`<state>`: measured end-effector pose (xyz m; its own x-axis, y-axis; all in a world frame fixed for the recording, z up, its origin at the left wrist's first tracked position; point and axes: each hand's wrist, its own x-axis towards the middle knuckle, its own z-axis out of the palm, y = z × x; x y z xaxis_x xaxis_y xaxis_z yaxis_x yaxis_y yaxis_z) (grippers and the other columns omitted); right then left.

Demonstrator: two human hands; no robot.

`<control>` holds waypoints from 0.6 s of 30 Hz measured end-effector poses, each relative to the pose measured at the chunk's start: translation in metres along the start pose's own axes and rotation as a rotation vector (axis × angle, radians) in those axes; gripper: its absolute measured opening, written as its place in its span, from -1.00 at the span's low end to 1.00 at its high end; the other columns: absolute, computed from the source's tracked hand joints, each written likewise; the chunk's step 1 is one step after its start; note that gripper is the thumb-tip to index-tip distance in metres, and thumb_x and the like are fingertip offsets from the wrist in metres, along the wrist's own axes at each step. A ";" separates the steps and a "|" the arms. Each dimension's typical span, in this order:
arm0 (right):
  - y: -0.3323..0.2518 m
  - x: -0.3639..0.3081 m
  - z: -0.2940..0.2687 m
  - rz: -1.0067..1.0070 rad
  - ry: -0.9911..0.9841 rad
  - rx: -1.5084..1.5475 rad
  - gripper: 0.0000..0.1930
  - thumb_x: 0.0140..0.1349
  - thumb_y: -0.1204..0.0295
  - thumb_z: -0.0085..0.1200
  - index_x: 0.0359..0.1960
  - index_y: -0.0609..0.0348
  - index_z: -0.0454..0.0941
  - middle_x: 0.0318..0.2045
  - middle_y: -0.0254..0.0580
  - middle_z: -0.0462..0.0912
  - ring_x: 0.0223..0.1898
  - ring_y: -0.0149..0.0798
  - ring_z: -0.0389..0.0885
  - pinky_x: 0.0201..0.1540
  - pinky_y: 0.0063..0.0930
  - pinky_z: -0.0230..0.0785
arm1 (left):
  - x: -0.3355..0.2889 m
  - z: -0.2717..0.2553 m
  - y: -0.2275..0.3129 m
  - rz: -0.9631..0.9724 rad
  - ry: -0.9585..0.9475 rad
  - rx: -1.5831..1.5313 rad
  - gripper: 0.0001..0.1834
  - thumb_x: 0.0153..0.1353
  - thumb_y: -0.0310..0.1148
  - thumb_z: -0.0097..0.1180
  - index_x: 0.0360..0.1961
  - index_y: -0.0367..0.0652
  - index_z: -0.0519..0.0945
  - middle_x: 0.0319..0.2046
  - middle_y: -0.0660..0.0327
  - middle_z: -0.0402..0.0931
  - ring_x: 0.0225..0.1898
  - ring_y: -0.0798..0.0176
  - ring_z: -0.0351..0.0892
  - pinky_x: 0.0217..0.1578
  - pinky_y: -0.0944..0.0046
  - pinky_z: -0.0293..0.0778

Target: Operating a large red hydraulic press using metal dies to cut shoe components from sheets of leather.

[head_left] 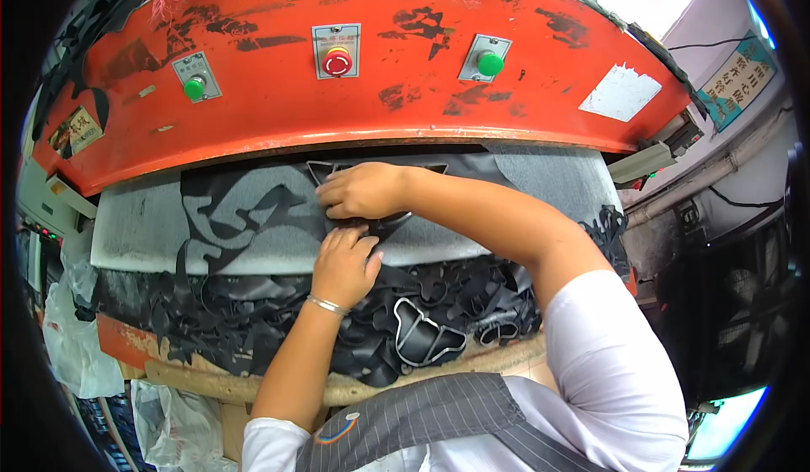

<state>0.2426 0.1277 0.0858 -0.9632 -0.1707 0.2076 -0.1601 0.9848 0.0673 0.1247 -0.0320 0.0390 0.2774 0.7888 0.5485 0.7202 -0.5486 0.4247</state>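
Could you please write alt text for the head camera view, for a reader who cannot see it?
Both hands, left hand and right hand, press a metal cutting die onto black sheet material under an orange press, with black offcuts heaped in front.

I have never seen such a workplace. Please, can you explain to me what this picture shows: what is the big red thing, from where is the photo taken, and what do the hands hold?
The photo comes from a camera worn on the person's head, looking down at their own arms. The big red machine head carries two green buttons and a red stop button. Below it lies a grey work surface with a black sheet on it. Both hands rest on a dark metal cutting frame: the right hand on top, the left hand at its near edge. In front lies a heap of black offcuts and a second metal frame.
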 end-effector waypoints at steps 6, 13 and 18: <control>0.022 0.004 0.019 -0.157 -0.042 0.049 -0.85 0.02 0.35 0.02 -0.56 0.06 0.63 -0.44 -0.29 0.63 -0.20 -0.17 0.63 0.05 -0.26 0.43 | -0.007 0.017 0.006 -0.075 -0.058 0.041 -0.70 0.05 -0.33 0.20 -0.15 -0.13 0.60 -0.18 0.15 0.51 -0.03 0.01 0.45 0.12 -0.03 0.35; 0.009 -0.041 -0.159 0.181 0.103 -0.407 -0.89 -0.06 0.36 0.12 -0.51 0.09 0.56 -0.44 -0.29 0.55 -0.24 -0.16 0.58 -0.22 -0.21 0.51 | -0.012 0.007 -0.006 -0.088 -0.070 0.073 -0.67 0.04 -0.33 0.22 -0.12 -0.10 0.61 -0.13 0.17 0.52 0.05 -0.02 0.46 0.17 -0.07 0.31; -0.007 -0.141 -0.129 1.001 0.157 -0.131 -0.82 0.18 0.31 0.11 -0.42 0.16 0.64 -0.38 -0.05 0.64 -0.27 0.05 0.61 -0.21 -0.12 0.47 | -0.003 0.007 -0.030 -0.275 -0.191 -0.026 -0.65 0.02 -0.33 0.24 -0.12 -0.14 0.61 -0.24 0.11 0.52 -0.12 -0.07 0.46 -0.06 0.01 0.37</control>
<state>0.4078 0.1411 0.1819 -0.6016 0.7170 0.3521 0.7367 0.6684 -0.1024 0.1060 -0.0163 0.0194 0.1907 0.9448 0.2664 0.7689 -0.3125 0.5578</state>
